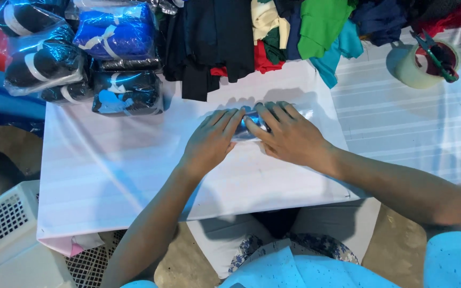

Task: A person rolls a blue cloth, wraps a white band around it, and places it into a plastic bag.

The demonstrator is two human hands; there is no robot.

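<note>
Both hands lie flat on a small packet of dark blue cloth in clear plastic point(253, 127) in the middle of a white-covered table point(134, 176). My left hand point(212, 140) presses its left part, fingers together and pointing away from me. My right hand point(289, 133) covers its right part, fingers spread and angled toward the left. Most of the packet is hidden under the hands; only a shiny blue strip shows between them.
Several plastic-wrapped bundles of dark and blue cloth point(116, 32) are stacked at the far left. Loose garments, black, green and red point(273, 32), are heaped along the back. A tape roll with green scissors point(425, 64) stands at the far right. A white crate point(12, 234) sits below left.
</note>
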